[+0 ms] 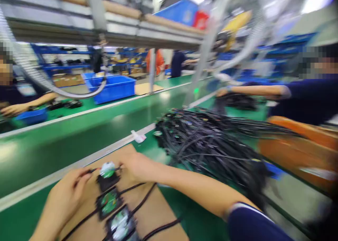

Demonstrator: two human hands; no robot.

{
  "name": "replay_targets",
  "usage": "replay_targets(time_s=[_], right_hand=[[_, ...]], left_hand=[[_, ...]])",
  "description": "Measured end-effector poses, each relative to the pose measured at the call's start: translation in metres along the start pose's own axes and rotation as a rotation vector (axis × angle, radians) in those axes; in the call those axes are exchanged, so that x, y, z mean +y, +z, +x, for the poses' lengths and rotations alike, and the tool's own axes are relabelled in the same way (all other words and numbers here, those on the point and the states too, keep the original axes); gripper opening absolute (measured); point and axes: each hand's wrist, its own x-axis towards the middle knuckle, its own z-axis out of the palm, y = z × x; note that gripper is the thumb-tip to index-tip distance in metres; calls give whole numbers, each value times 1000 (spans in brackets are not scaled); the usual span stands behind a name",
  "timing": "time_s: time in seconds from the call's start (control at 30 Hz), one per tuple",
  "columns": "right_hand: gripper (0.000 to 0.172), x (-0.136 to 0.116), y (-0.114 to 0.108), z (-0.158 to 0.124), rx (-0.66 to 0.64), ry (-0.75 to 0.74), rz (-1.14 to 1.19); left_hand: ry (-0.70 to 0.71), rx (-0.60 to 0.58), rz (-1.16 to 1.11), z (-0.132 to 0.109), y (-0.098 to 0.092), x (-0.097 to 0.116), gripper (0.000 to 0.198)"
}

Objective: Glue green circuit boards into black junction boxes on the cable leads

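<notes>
Three small black housings with green circuit boards lie in a row on a brown cardboard sheet (161,212). At the far one (107,174), my left hand (66,188) pinches a dark cable at its left side. My right hand (136,167) has its fingers closed on the cable at its right side. Nearer to me are the middle housing (109,202) and the near housing (121,225), with black cables running out to both sides. Motion blur softens the fingertips.
A large heap of black cables (203,138) covers the bench to the right, beside an orange-brown box (295,153). A white scrap (138,136) lies near the metal rail. Blue bins (114,89) stand across the green conveyor. Other people's arms reach in at left and right.
</notes>
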Motion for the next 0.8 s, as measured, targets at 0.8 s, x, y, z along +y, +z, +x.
replay_targets(time_s=[0.8], right_hand=[[24, -9, 21, 49, -162, -181, -102]], left_hand=[[-147, -272, -16, -3, 5, 28, 15]])
